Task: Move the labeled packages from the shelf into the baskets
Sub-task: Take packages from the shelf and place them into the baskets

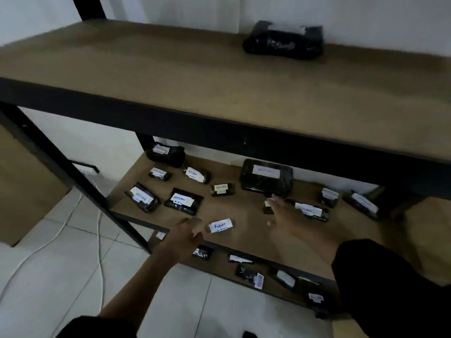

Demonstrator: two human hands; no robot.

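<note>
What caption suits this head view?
Both hands, left hand and right hand, reach among labeled black packages on the middle shelf.
</note>
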